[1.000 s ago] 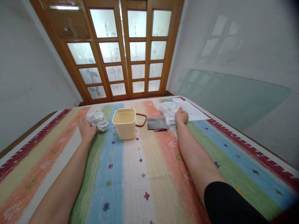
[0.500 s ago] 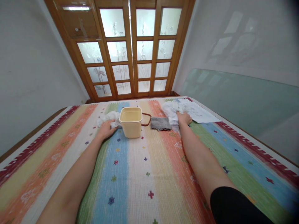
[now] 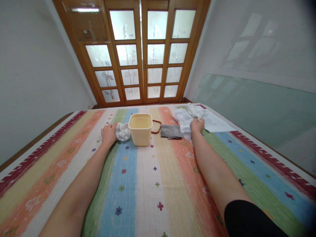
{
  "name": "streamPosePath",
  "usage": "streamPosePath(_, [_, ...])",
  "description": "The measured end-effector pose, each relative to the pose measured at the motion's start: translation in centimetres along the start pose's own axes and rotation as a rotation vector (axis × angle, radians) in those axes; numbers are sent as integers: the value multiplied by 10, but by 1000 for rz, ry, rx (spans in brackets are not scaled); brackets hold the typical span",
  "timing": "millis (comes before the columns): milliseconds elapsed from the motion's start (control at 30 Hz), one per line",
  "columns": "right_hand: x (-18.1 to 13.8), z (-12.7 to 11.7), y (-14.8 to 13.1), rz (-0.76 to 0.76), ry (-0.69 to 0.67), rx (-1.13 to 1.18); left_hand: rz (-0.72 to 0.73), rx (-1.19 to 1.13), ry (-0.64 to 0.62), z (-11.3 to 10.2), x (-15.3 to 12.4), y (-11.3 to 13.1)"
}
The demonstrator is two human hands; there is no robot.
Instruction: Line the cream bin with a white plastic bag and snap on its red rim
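My left hand (image 3: 109,133) rests on the cloth left of a small crumpled white bundle (image 3: 122,132), its fingers apart and its thumb side touching the bundle. Right beside that bundle stands a cream square plastic tub (image 3: 140,131), upright, with a brown loop handle (image 3: 157,126) on its right. Farther right, my right hand (image 3: 197,125) grips a crumpled white plastic bag (image 3: 183,120) with closed fingers. Between tub and bag lies a folded grey cloth (image 3: 171,131) with a zigzag edge.
A striped, multicoloured tablecloth (image 3: 145,197) covers the table. Printed paper (image 3: 217,121) lies beyond my right hand, with a thin dark stick-like thing (image 3: 206,130) at its edge. A pale green panel (image 3: 254,102) leans along the right wall; glazed wooden doors (image 3: 143,52) stand behind.
My left hand has shifted slightly left, and the white bundle beside it is now more compact and lies to its right. My right hand still holds the bag, part of which has risen.
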State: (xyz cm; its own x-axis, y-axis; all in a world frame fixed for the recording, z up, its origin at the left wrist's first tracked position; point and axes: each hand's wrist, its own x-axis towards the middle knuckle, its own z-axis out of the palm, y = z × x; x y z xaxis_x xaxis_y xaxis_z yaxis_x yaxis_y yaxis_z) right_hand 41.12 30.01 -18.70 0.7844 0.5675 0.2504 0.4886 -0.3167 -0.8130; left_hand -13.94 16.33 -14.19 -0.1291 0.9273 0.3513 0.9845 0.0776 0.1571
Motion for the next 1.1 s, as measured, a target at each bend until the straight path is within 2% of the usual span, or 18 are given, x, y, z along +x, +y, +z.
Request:
streamPosePath(100, [2,0,-1,-17,15,53,203,-87,80,0,1,0])
streamPosePath(200, [3,0,-2,-34,36,103,414,-230,38,5,3,-1])
streamPosePath(267, [4,1,-2,-52,56,165,465,-267,-9,10,3,1])
streamPosePath(367, [5,3,-2,-63,75,261,395,-192,-85,16,1,4])
streamPosePath(467, [6,5,-2,-11,43,278,281,-93,-191,23,-1,6])
streamPosePath(600, [5,6,-4,69,-38,255,274,-59,-351,31,0,1])
streamPosePath(733, [2,6,-8,22,-49,275,282,13,-373,38,2,-2])
streamPosePath(900, [-4,4,-11,-59,-96,252,225,94,-408,38,1,4])
streamPosePath(1100, [-3,4,-11,-46,-109,229,184,184,-356,9,-1,19])
